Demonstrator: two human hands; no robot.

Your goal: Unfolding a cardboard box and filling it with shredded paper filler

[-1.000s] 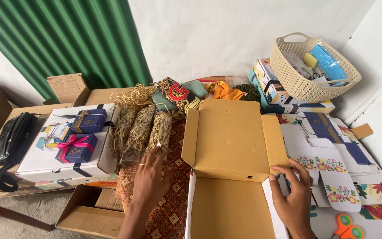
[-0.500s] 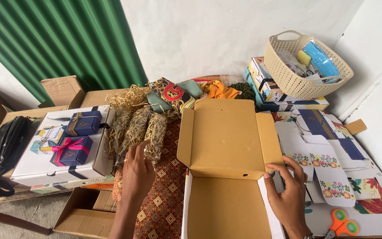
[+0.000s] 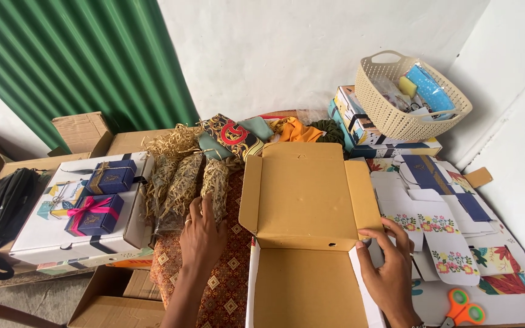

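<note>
Bundles of dried grass [image 3: 185, 185] lay left of the open cardboard box [image 3: 308, 243] on the counter [image 3: 226, 285]. Your left hand [image 3: 203, 235] rested loosely spread on them, gripping nothing. Your right hand [image 3: 389, 273] pinched the box's right flap; best kept steadying it.

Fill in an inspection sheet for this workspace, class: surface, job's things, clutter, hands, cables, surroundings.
Surface: patterned brown cloth over the table.
Job's things: open cardboard box, lid raised; packets of dried straw beside it.
Clutter: flat printed box blanks, orange scissors, navy gift boxes, woven basket on stacked boxes, black bag.
Hands: left hand on a straw packet; right hand at the box's right flap.
Cables: nothing seen.
Surroundings: white wall, green corrugated panel.
</note>
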